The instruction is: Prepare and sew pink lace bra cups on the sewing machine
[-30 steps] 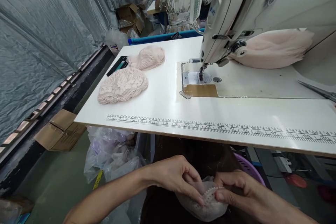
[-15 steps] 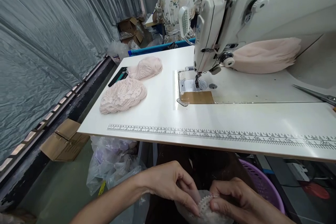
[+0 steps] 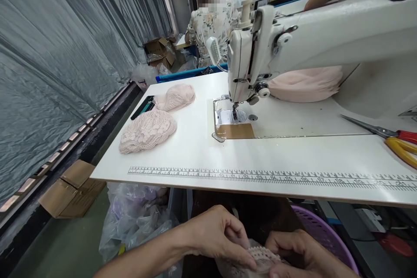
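Left hand (image 3: pixel 216 234): it is closed in a pinch, thumb and fingers gripping the lace piece.
Right hand (image 3: pixel 301 252): it grips the same piece from the other side; the picture's lower edge cuts the hand.
Lace piece (image 3: pixel 263 258): it is between both hands, below the front edge of the white table (image 3: pixel 185 156).
Table, left part: one folded lace cup (image 3: pixel 148 132) lies nearer, another pink cup (image 3: pixel 177 97) farther, with a dark card (image 3: pixel 142 107) just beside them.
Sewing machine (image 3: pixel 312 30): it stands on the table; pink fabric (image 3: pixel 306 86) shows below its arm.
Table, right part: scissors (image 3: pixel 381 130) with red and yellow handles.
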{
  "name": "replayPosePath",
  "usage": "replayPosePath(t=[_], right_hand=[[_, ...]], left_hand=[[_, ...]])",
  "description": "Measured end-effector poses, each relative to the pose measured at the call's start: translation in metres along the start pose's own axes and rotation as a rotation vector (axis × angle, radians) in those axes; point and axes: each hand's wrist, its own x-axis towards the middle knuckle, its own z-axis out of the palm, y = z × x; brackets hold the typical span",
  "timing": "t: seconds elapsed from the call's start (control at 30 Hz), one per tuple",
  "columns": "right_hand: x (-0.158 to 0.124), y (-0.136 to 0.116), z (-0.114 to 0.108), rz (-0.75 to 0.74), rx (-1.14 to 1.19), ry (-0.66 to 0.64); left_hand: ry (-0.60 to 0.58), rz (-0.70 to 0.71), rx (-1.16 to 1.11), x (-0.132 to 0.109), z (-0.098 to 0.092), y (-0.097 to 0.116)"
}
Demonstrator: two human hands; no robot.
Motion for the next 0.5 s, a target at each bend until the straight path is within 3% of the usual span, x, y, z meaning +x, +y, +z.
replayPosePath(t=[0.2, 0.5], right_hand=[[-0.005, 0.001, -0.002, -0.053, -0.061, 0.064], [-0.011, 0.005, 0.001, 0.026, -0.194, 0.150]], left_hand=[[-0.057, 0.021, -0.018, 0.002, 0.000, 0.004], [-0.099, 0.024, 0.042, 0.005, 0.001, 0.003]])
